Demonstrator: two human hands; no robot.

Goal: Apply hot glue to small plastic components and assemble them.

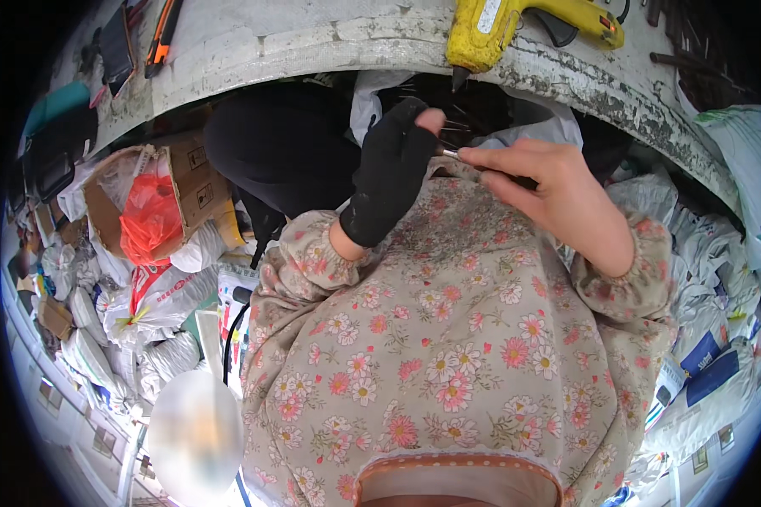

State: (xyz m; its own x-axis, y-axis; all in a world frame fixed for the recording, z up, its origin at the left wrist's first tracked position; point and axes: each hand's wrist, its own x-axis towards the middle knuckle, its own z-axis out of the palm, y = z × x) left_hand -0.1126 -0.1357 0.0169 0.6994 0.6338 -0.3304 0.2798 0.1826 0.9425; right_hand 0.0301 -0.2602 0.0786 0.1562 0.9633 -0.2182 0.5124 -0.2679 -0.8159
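The left hand (393, 173), in a black fingerless knit glove, meets the bare right hand (558, 194) just below the near edge of the bench (330, 46). Between them sits a thin metal pin (449, 153), shiny at the end. The left fingers (429, 121) are pressed together on that end, thumb against forefinger; the right fingers (490, 158) pinch the dark shaft behind it, forefinger laid straight along it. What lies further back in the right palm is hidden.

To do this well, I judge the grip should stay close to the tip on both sides, so so slim a piece cannot bend or roll; the bare right fingertips give better feel, while the glove's soft knit may slip on smooth metal.

A dark bundle of similar thin spikes (465, 118) shows behind the hands, inside a crinkled white plastic bag (541, 131). Both sleeves and the smock (448, 355) are soft cotton with pink and white flowers.

The bench is rough, pale and stained along its curved edge. On it near that edge lies a yellow glue gun (516, 25) of hard plastic, nozzle pointing down over the edge. Toward the left end lies an orange-handled cutter (162, 34). Below on the left, a cardboard box (177, 186) holds a red plastic bag (148, 215).
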